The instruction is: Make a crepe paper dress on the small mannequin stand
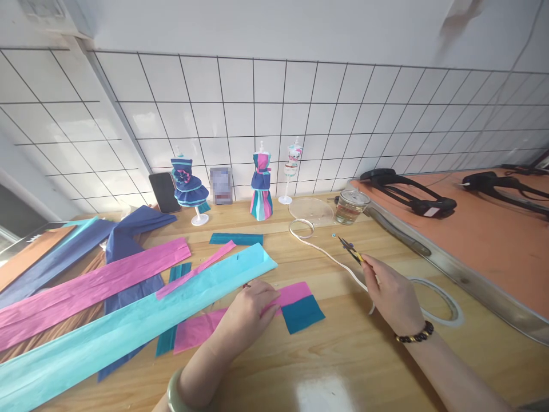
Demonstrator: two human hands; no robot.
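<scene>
My left hand [253, 312] rests on the table with fingers curled and pressed together on a pink fabric strip [295, 293]. A teal fabric piece [303, 314] adjoins the strip at its right end, and part of the strip is hidden under the hand. In my right hand [392, 294] is a small pair of scissors [352, 250] with dark blades and yellow on the handles, held above the table and pointing away to the left. White double-sided tape [343, 266] runs loosely from a small ring to beneath the right hand. A long light-blue strip [141, 320] lies beside my left hand.
Pink, blue and brown strips cover the left side. Along the tiled wall stand a phone [165, 193], mini dress forms in a blue dress [189, 182] and striped dress [261, 186], and a glass [351, 206]. A tape roll [454, 309] lies right; black headsets [412, 194] sit beyond.
</scene>
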